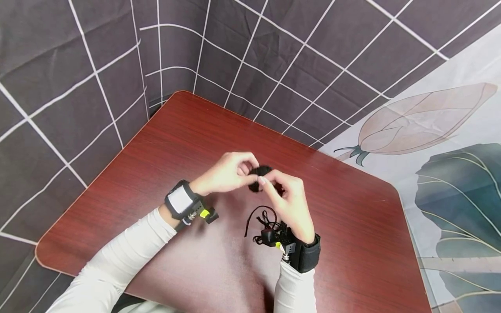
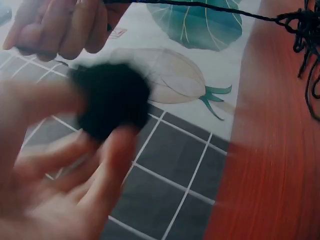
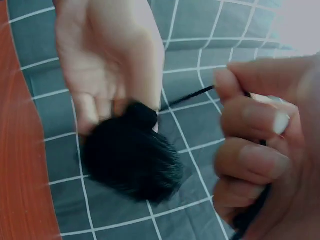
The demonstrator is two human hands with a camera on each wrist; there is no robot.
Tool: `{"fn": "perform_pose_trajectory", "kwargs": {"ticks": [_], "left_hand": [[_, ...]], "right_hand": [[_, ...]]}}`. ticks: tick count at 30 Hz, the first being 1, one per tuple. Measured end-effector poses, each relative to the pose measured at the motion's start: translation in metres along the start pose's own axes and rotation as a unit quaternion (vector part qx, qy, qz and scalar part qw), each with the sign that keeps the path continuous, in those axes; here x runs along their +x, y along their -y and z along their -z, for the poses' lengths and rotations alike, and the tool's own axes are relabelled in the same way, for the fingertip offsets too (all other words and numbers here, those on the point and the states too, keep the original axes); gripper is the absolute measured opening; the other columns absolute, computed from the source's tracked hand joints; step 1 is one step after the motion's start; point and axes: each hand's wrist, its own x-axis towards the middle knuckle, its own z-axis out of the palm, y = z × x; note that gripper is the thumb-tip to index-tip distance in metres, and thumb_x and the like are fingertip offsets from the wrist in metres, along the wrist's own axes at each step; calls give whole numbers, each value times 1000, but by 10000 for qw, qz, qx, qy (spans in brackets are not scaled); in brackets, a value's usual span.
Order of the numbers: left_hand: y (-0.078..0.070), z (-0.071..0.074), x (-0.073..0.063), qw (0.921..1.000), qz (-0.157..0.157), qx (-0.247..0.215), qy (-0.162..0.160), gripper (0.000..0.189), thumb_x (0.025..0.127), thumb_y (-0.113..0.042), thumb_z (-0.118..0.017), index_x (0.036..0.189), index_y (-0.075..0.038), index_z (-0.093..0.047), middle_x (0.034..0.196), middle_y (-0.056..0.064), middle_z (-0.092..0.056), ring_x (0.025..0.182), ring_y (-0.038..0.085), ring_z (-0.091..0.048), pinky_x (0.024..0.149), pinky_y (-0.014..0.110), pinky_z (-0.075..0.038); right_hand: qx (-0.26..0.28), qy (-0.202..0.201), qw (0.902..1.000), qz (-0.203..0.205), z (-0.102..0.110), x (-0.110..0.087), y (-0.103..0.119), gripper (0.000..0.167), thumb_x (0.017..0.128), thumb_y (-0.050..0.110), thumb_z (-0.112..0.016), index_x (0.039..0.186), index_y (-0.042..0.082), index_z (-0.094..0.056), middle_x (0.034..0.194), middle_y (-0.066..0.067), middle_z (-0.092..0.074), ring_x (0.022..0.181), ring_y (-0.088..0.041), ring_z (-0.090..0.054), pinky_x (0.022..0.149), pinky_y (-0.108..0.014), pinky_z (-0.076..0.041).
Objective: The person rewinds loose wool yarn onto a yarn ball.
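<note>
My left hand (image 1: 231, 172) holds a black, fuzzy ball of yarn (image 3: 132, 157) between thumb and fingers, above the middle of the table. A taut strand (image 3: 190, 96) runs from the ball to my right hand (image 1: 292, 204), which pinches it between thumb and index finger. In the right wrist view the other right fingers curl around the trailing yarn. Close up in the left wrist view, the ball (image 2: 115, 100) is blurred. A loose tangle of the same black yarn (image 2: 306, 30) lies on the table, joined to the right hand by a strand.
The reddish-brown wooden table (image 1: 188, 130) has rounded corners. A dark cloth with a white grid (image 1: 250, 56) hangs behind it, and a pale cloth with leaf prints (image 1: 399, 174) hangs at the right. Both wrists carry strapped-on cameras.
</note>
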Motion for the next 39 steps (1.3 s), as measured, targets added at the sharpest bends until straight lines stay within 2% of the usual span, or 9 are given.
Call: {"fn": "perform_pose_trajectory", "kwargs": {"ticks": [3, 6, 10, 16, 25, 30, 34, 37, 39], "left_hand": [[0, 1, -1, 9909, -414, -508, 1178, 18, 85, -2, -67, 102, -3, -63, 96, 5, -63, 79, 16, -64, 74, 31, -55], [-2, 2, -1, 9715, -731, -1467, 1712, 21, 86, 4, -62, 107, 3, -60, 101, 11, -60, 84, 24, -64, 75, 35, -54], [-4, 2, -1, 9640, -788, -2059, 1487, 22, 87, 7, -61, 108, 6, -58, 101, 14, -61, 88, 29, -63, 76, 34, -53], [-8, 1, -2, 9680, -625, -1981, 1407, 21, 87, 4, -63, 107, 6, -59, 98, 13, -62, 85, 28, -64, 76, 35, -53], [-10, 3, -2, 9605, -837, -2251, 1405, 22, 86, 8, -61, 108, 8, -58, 101, 15, -61, 89, 31, -63, 78, 35, -53], [-13, 2, -4, 9487, -1145, -2808, 892, 23, 86, 13, -56, 109, 15, -54, 106, 17, -59, 97, 31, -62, 85, 36, -51], [-17, 1, -4, 9374, -1219, -3257, -172, 25, 87, 14, -52, 112, 16, -52, 109, 18, -59, 103, 28, -60, 88, 36, -50], [-20, 1, -4, 9348, -1092, -3197, -1092, 24, 89, 13, -54, 113, 13, -54, 109, 17, -60, 101, 26, -60, 86, 33, -52], [-20, 1, -3, 9389, -970, -2907, -1569, 24, 88, 11, -58, 112, 10, -56, 107, 17, -61, 97, 25, -61, 83, 31, -52]], "right_hand": [[105, -606, 9981, -62, 4, 0, -3, 11, 91, 9, -66, 80, 12, -68, 64, 6, -56, 51, -9, -42, 46, -22, -33], [237, -1160, 9930, -34, 6, 0, -6, 10, 90, 5, -66, 82, 10, -69, 62, 3, -55, 50, -10, -41, 46, -23, -31], [372, -1723, 9842, 146, 6, 0, -7, 10, 89, 0, -65, 82, 7, -68, 63, -2, -53, 51, -9, -39, 47, -24, -30], [410, -2182, 9743, 390, 5, -1, -7, 9, 88, -3, -64, 82, 2, -67, 67, -10, -56, 53, -9, -38, 50, -22, -29], [471, -2174, 9742, 385, 4, 0, -8, 10, 91, 1, -63, 82, 2, -67, 66, -10, -55, 51, -8, -35, 48, -21, -27], [480, -1779, 9826, 223, -1, 1, -11, 13, 93, 0, -58, 83, 2, -66, 63, -6, -49, 50, -9, -36, 47, -22, -28], [361, -1089, 9934, 48, -11, 4, -12, 17, 95, 2, -55, 82, 5, -66, 64, -1, -51, 51, -9, -37, 46, -23, -30], [209, -543, 9983, 50, -19, 6, -9, 18, 96, 6, -56, 81, 8, -66, 67, 3, -57, 51, -8, -37, 46, -24, -31], [132, -392, 9991, 136, -21, 7, -6, 18, 96, 8, -57, 80, 9, -66, 70, 4, -60, 50, -8, -38, 46, -24, -32]]}}
